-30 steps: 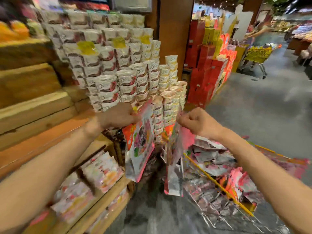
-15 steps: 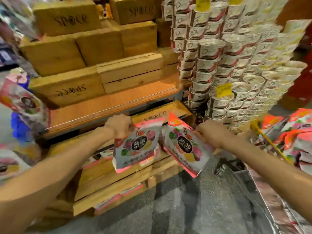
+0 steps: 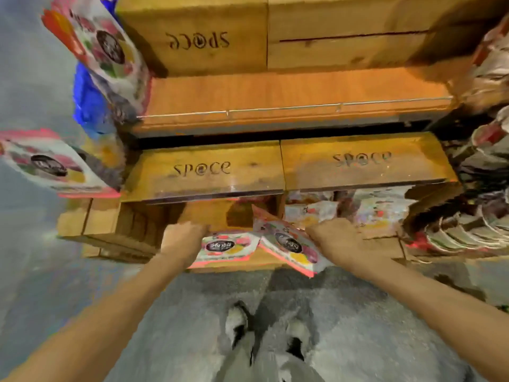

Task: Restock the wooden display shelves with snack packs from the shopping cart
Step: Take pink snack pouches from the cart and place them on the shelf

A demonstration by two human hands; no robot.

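We held one pack each: left hand (image 3: 184,238) gripped left pack (image 3: 226,246), right hand (image 3: 332,238) gripped right pack (image 3: 292,248), at low shelf (image 3: 237,264) edge. Right pack tilted, might slide off onto floor.

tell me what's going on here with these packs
A person stands facing a low wooden shelf, restocking snacks. The left hand grips one pack lying flat at the shelf's front edge, and the right hand holds a second pack, tilted with its lower corner past the edge. Neither is pushed in yet. More packs already sit in the right compartment, while the slot behind the left hand looks mostly bare. The cart is out of view.
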